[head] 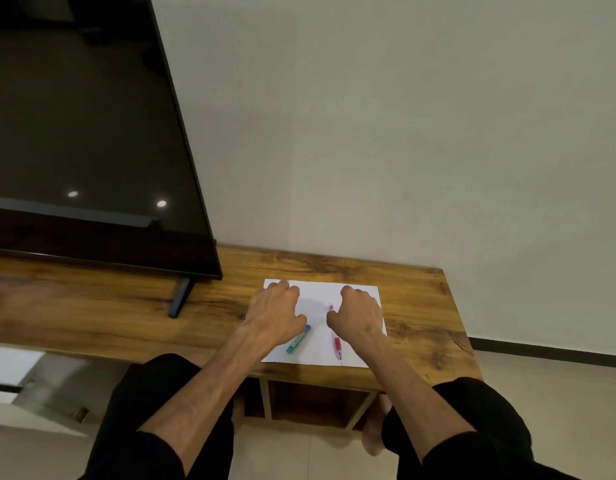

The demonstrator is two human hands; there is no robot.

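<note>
Your knees in black trousers [150, 403] nearest | red pen [337, 344] and teal marker with blue cap [297, 340] on white paper sheet [317, 348], near desk [126, 306] edge | paper light, floppy, likely slides; pin flat | left hand [273, 311], right hand [357, 315] palm-down, fingers curled on sheet, gripping nothing | black television [85, 133] far left.

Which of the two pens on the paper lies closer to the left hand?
The teal marker with the blue cap, just below the left hand; the red pen lies by the right hand.
</note>
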